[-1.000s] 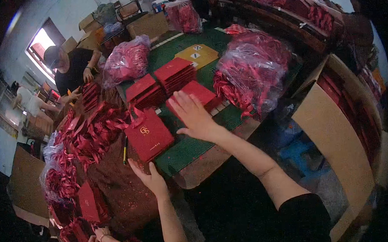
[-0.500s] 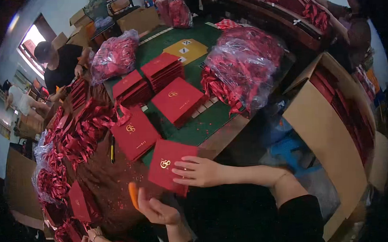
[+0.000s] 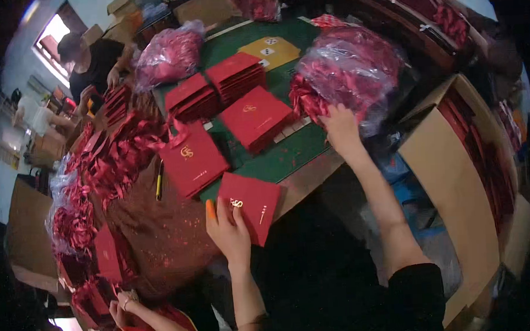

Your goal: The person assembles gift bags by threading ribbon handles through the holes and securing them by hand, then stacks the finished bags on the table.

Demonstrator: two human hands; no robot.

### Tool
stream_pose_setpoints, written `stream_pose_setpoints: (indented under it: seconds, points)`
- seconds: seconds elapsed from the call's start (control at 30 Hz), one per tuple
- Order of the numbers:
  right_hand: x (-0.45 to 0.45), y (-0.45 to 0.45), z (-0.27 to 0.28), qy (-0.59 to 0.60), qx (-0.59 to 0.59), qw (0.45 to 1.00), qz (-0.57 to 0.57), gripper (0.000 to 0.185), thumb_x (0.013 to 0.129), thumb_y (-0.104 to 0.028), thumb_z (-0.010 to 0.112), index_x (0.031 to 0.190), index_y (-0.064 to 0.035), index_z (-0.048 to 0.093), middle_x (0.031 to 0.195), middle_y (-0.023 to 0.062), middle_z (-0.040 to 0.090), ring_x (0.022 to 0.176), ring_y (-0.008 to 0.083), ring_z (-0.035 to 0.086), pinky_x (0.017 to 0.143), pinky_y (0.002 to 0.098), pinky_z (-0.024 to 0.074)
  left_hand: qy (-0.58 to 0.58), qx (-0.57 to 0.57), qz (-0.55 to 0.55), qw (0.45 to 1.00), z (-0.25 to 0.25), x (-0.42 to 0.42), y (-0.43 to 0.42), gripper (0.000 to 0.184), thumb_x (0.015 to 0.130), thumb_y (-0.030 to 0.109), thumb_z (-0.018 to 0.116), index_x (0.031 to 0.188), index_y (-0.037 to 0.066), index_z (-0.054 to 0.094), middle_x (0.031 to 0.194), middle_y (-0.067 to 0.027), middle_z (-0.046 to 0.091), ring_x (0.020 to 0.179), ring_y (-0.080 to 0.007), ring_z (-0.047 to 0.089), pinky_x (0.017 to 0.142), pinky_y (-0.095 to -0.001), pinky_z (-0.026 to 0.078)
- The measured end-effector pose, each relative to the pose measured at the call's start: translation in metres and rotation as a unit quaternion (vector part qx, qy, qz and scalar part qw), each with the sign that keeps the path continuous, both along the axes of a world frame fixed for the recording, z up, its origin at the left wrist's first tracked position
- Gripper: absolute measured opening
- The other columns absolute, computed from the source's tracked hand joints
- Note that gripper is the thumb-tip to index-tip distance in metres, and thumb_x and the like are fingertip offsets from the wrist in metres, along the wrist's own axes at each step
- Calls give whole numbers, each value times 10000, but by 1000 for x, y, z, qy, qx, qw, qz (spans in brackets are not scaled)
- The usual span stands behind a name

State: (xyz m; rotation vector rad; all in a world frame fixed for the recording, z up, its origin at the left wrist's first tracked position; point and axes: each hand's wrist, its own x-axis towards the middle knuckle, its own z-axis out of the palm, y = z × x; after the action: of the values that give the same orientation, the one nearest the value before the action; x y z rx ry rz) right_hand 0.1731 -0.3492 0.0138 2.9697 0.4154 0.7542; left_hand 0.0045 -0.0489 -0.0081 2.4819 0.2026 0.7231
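A flat red gift bag (image 3: 259, 200) with a gold logo lies tilted at the table's near edge. My left hand (image 3: 232, 235) holds it at its left side, thumb over the logo and an orange cover on one finger. My right hand (image 3: 341, 129) reaches out to dark red ribbons (image 3: 310, 98) spilling from a clear plastic bag (image 3: 352, 67). Its fingers close on the ribbon ends; the fingertips are partly hidden. Between my hands and the far side lie a stack of red gift bags (image 3: 257, 118) and another stack (image 3: 194, 162).
Banded red stacks (image 3: 237, 78) stand behind. A yellow-and-black cutter (image 3: 159, 181) lies on the brown cloth (image 3: 167, 229) beside heaped ribbons (image 3: 122, 154). An open carton (image 3: 449, 175) stands at right. A co-worker's hands (image 3: 124, 302) work at lower left; another person (image 3: 98, 66) sits at far left.
My right hand has left the red gift bag and moved up and away to the ribbons. My left hand has come onto the bag, which has turned and shifted slightly right. The view has shifted.
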Motion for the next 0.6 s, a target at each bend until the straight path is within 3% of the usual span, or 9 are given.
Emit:
stream_pose_setpoints:
  seconds: [0.03, 0.1, 0.17, 0.27, 0.33, 0.37, 0.43, 0.5, 0.6]
  points:
    - [10, -6, -12, 4, -10, 1000, 11, 142, 716, -102, 626, 849, -94, 676, 949, 83, 573, 987, 289, 519, 773, 407, 456, 74, 55, 37, 995, 1, 1, -3, 467, 892, 212, 614, 1293, 4, 497, 1305, -273, 475, 1195, -417, 445, 1003, -472, 336]
    - [12, -4, -6, 43, -27, 999, 2, 176, 648, -88, 667, 824, -92, 671, 921, 85, 589, 956, 276, 542, 770, 395, 458, 53, 82, 23, 995, -7, 1, 1, 530, 894, 281, 614, 1330, 19, 466, 1297, -244, 486, 1193, -399, 447, 991, -480, 338]
    - [21, -10, -6, 29, 2, 997, 74, 125, 745, -100, 604, 840, -88, 684, 859, 105, 582, 887, 307, 569, 703, 435, 481, 55, 67, 31, 996, -8, 0, 4, 590, 853, 263, 672, 1341, 17, 450, 1244, -219, 503, 1141, -401, 455, 968, -488, 346]
    - [28, -11, 0, 49, -36, 997, 53, 122, 753, -123, 629, 855, -90, 688, 906, 113, 582, 896, 327, 564, 762, 461, 481, 57, 53, 53, 996, 1, -4, 1, 642, 803, 223, 721, 1342, 8, 445, 1171, -205, 505, 1067, -389, 458, 935, -484, 361]
    - [28, -6, 11, 81, 12, 995, 50, 129, 757, -125, 641, 868, -70, 676, 917, 126, 583, 917, 334, 562, 778, 449, 479, 103, 6, 79, 991, 12, -7, 0, 667, 774, 227, 743, 1335, 7, 455, 1129, -205, 504, 1028, -382, 460, 917, -477, 370]
    - [27, -3, 18, 63, 133, 986, 76, 122, 797, -113, 650, 894, -40, 665, 927, 116, 598, 898, 284, 583, 782, 386, 477, 47, 3, 71, 996, 1, -8, 6, 646, 751, 215, 763, 1295, 5, 485, 1074, -194, 509, 992, -368, 462, 900, -454, 383]
    - [28, 13, 35, -55, 384, 911, 141, 159, 826, -117, 676, 966, -42, 677, 925, 96, 583, 940, 251, 575, 821, 335, 475, 59, -58, 68, 994, 3, -11, 10, 611, 742, 203, 769, 1255, 4, 505, 1067, -186, 516, 998, -361, 467, 897, -438, 387]
    - [20, 32, 61, -137, 499, 850, 95, 162, 868, -111, 663, 1012, -36, 657, 1016, 63, 630, 984, 211, 590, 853, 305, 465, 55, -130, 77, 987, 11, -13, 11, 479, 738, 148, 768, 1135, 6, 541, 1030, -168, 569, 982, -342, 527, 863, -404, 428]
    - [31, 45, 86, -195, 737, 628, 154, 185, 906, -110, 625, 1069, -23, 635, 1100, 50, 647, 998, 185, 604, 883, 337, 477, 15, -283, 68, 956, 13, -18, 10, 393, 781, 105, 744, 1100, 11, 536, 916, -173, 639, 819, -304, 640, 739, -372, 501]
